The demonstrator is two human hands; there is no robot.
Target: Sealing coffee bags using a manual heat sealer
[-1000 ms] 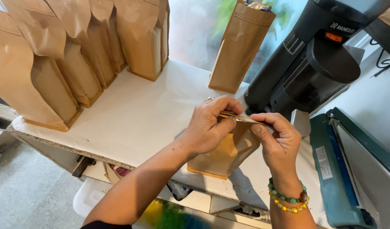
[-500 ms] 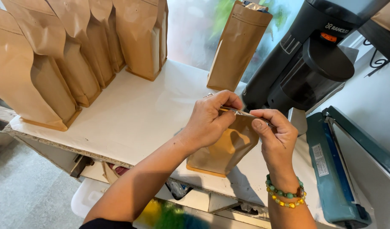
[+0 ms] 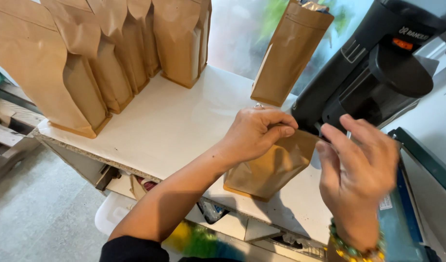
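Kraft-paper stand-up pouch point(image 3: 269, 167): brown, matte, filled and bulging at the base, top edge pressed flat. It stands on the white desk point(image 3: 169, 126), just in front of the black grinder point(image 3: 373, 73). Left hand point(image 3: 257, 131): fingers pinched shut on the pouch's top edge. Right hand point(image 3: 361, 170): blurred, fingers spread wide, just right of the pouch, holding nothing; contact with the pouch cannot be told. Count: one pouch in hand; one tall pouch point(image 3: 288, 53) left of the grinder; at least five in the row of pouches point(image 3: 102, 58) further left.
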